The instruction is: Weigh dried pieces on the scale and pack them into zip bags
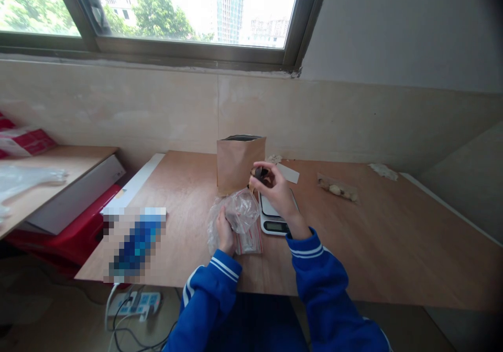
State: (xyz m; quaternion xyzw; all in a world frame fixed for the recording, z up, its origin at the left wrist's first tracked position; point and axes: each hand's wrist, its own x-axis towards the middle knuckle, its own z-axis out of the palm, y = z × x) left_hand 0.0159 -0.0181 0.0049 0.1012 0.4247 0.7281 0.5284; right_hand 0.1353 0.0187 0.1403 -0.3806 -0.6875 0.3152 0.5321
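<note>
My left hand (225, 232) is closed on a clear plastic bag (244, 208), whose mouth faces up and to the right. Above that bag, my right hand (275, 184) pinches a few small dark brown pieces (259, 173); their kind is too small to make out. Under my right wrist sits a white digital scale (272, 225), partly covered by the hand, its display toward me. Behind both hands a brown paper pouch (237, 158) stands upright with its top open. Flat zip bags (250, 242) with red strips lie beneath the plastic bag.
A sealed clear packet (337, 188) with pale pieces lies to the right on the wooden table (385, 237). A white card (288, 173) rests behind the scale. At the left are a blurred blue device (137, 244) with a cable and, below, a power strip (137, 304).
</note>
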